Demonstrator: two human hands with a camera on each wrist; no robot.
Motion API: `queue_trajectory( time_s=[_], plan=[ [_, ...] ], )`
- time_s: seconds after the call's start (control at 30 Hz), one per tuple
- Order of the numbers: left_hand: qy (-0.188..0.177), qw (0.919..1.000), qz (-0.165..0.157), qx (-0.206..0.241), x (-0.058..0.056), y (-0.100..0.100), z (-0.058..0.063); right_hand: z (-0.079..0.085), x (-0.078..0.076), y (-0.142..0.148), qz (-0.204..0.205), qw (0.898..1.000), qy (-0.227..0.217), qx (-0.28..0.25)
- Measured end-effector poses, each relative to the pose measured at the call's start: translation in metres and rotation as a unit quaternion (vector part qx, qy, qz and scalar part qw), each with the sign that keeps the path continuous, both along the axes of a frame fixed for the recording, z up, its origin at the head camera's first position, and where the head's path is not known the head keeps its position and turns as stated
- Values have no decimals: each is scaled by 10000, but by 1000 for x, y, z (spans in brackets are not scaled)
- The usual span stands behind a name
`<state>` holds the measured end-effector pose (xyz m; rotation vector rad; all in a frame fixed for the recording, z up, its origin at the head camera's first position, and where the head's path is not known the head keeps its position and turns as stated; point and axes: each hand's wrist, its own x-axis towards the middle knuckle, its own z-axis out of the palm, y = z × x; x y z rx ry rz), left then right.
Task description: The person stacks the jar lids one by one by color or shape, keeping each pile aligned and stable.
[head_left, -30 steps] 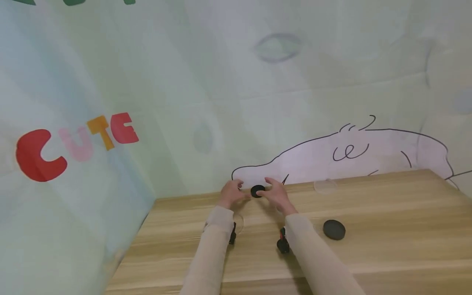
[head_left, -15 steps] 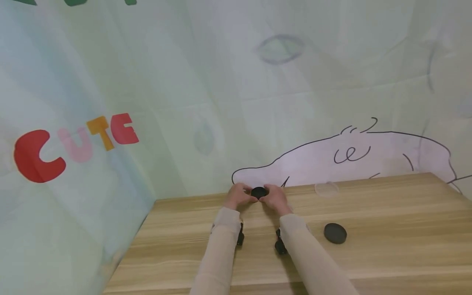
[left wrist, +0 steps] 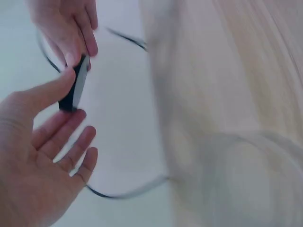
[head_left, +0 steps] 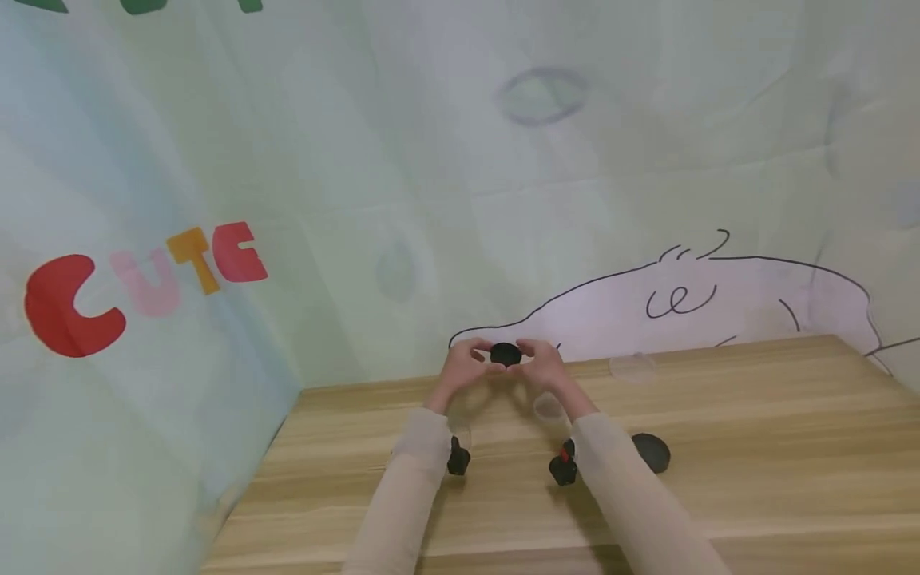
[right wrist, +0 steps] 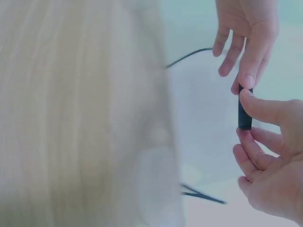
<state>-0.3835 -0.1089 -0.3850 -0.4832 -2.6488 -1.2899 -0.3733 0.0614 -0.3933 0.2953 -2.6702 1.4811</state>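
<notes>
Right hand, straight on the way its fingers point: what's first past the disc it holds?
Likely the left hand, opposite on the black disc; the printed backdrop lies behind, depth unclear.

- On my right wrist feed, I see a black disc edge-on.
- My right hand pinches the disc between thumb and finger.
- My left hand reaches in above the disc, thumb at its upper end.
- A blurred wooden table lies left of the disc, well apart.
- Behind the disc, I see a pale backdrop with black lines.
</notes>
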Motion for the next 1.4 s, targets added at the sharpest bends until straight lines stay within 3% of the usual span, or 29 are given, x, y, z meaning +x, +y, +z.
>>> queue_trajectory(
  time_s=[0.1, 0.23, 0.47, 0.67, 0.8, 0.97, 1.13, 1.3, 1.4],
  plan=[
    [145, 9996, -130, 189, 14, 2, 13, 11, 12, 9, 266, 9990, 64, -366],
    [177, 9985, -326, 415, 35, 10, 20, 18, 30, 29, 530, 9963, 85, -670],
    [315, 9876, -856, 1281, 63, 39, 19, 25, 56, 69, 942, 9922, 46, -813],
    [211, 9817, -1097, 1542, 81, 72, 12, 22, 78, 105, 882, 9948, 9, -513],
    [-25, 9788, -1228, 1636, 89, 92, 7, 18, 91, 128, 910, 9948, -68, -458],
    [-195, 9752, -1351, 1741, 93, 109, 11, 22, 101, 147, 729, 9967, -258, -228],
    [-114, 9714, -1579, 1773, 94, 123, 12, 30, 107, 162, 625, 9979, 89, 173],
    [-228, 9673, -1791, 1781, 99, 135, 3, 28, 113, 177, 928, 9952, 231, 209],
    [-343, 9692, -1821, 1619, 102, 140, -5, 22, 116, 183, 1134, 9932, 117, 231]
  ],
)
